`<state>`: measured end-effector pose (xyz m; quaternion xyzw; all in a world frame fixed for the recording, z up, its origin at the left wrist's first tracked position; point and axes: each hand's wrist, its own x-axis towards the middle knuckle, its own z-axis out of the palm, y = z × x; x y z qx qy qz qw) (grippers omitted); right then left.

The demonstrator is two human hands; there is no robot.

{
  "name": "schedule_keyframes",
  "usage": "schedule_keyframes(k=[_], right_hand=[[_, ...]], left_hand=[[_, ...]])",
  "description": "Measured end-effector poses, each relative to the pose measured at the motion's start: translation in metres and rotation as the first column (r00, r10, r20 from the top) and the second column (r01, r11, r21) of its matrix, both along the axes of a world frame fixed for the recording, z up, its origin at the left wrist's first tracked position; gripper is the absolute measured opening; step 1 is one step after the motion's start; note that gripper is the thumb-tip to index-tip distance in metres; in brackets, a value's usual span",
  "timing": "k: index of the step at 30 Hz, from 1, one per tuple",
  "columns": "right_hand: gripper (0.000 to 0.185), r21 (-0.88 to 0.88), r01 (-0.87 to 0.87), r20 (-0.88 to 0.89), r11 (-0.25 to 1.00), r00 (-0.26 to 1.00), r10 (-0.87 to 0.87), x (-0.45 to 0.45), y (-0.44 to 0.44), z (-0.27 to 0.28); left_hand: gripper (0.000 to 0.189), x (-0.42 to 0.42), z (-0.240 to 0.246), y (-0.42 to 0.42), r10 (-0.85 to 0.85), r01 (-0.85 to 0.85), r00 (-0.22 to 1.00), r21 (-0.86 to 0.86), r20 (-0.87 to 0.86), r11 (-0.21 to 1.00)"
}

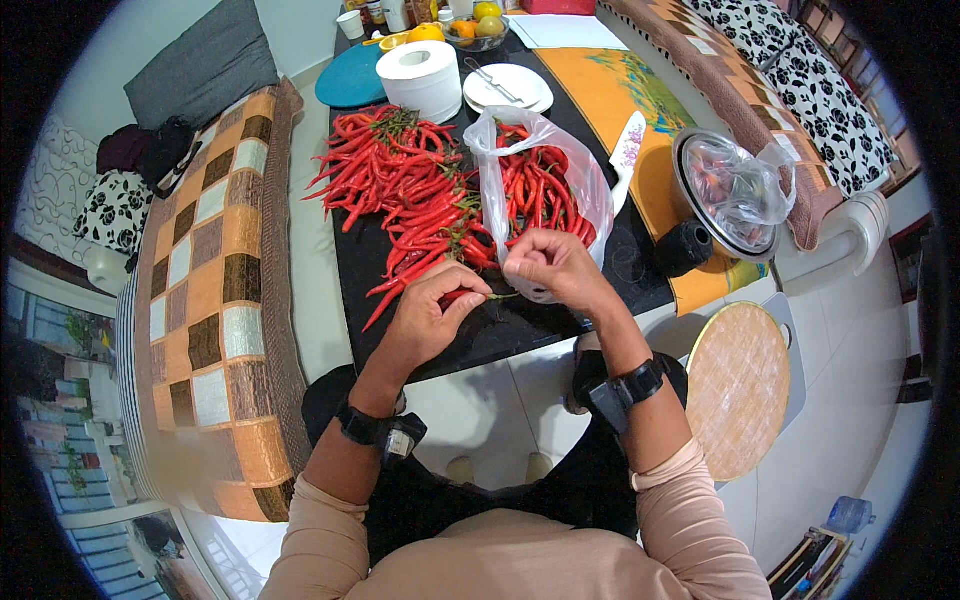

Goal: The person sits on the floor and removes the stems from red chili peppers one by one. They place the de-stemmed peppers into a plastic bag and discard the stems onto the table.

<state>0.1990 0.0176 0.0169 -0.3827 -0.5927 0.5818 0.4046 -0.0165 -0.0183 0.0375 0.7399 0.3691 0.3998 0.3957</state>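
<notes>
Between the thumb and fingers of my left hand [439, 311] is a red chili pepper [454, 297], its green stem pointing right. My right hand [555, 271] has its fingers curled by the near edge of a clear plastic bag [589, 180]; whether they pinch anything, such as a thin thread, I cannot tell. More red chilies [536, 187] lie inside the bag. A large heap of red chilies [397, 176], many with green stems, spreads on the black table [480, 352] to the left of the bag and beyond my left hand.
A toilet roll [420, 79], white plates [510, 86] and a teal board [351, 76] stand behind the heap. Rightward lie a knife with a patterned blade [628, 146], a black spool of twine [684, 247] and a metal bowl [724, 191] holding a plastic bag. A round board [739, 390] is lower right.
</notes>
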Motion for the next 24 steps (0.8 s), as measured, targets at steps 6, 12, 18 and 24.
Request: schedule_keyframes(k=[6, 12, 18, 24], right_hand=[[0.011, 0.111, 0.392, -0.118, 0.913, 0.918, -0.379, 0.0, 0.006, -0.002], [0.014, -0.009, 0.642, -0.227, 0.767, 0.746, -0.627, 0.003, 0.012, -0.002], [0.012, 0.052, 0.359, -0.057, 0.932, 0.933, -0.356, 0.003, 0.004, 0.003], [0.023, -0.011, -0.156, 0.119, 0.988, 0.98, 0.157, -0.001, -0.004, 0.008]], left_hand=[[0.008, -0.003, 0.0, 0.0, 0.034, -0.023, 0.992, 0.096, -0.118, 0.995], [0.008, -0.003, -0.002, 0.0, 0.036, -0.027, 0.994, 0.083, -0.106, 0.996], [0.008, -0.004, -0.002, 0.0, 0.029, -0.023, 0.995, 0.072, -0.092, 0.997], [0.01, -0.006, -0.001, 0.001, 0.019, -0.013, 0.996, 0.069, -0.087, 0.998]])
